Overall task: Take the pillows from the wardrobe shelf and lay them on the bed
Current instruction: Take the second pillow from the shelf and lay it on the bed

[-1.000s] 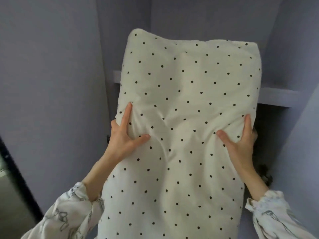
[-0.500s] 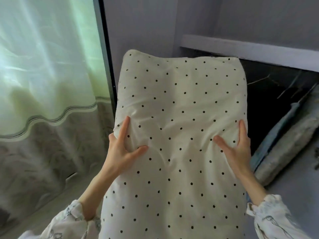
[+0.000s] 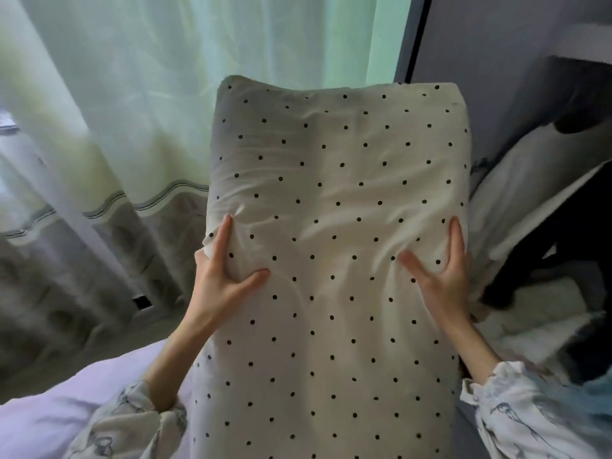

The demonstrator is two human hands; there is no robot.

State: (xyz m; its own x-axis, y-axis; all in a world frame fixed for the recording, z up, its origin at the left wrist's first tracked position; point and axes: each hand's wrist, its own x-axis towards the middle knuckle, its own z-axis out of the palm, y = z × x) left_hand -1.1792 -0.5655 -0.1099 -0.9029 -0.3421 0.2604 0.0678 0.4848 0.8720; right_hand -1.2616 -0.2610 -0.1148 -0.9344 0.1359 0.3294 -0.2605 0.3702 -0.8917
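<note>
A cream pillow with black dots (image 3: pixel 334 200) fills the middle of the view, held lengthwise in front of me. My left hand (image 3: pixel 222 279) grips its left edge, thumb pressed into the top face. My right hand (image 3: pixel 443 276) grips the right edge the same way. A pale lilac bed sheet (image 3: pixel 49 415) shows at the bottom left, below my left sleeve. The wardrobe (image 3: pixel 496 44) stands at the upper right with its dark interior partly visible.
Sheer green-white curtains (image 3: pixel 132 94) with a grey patterned hem hang across the left and back. Hanging clothes, white and black (image 3: pixel 536 200), fill the wardrobe opening at the right. Something blue (image 3: pixel 596 392) lies at the lower right.
The view has swung left, away from the wardrobe shelf toward the curtains and the bed. The pillow has stayed in both hands with the same grip.
</note>
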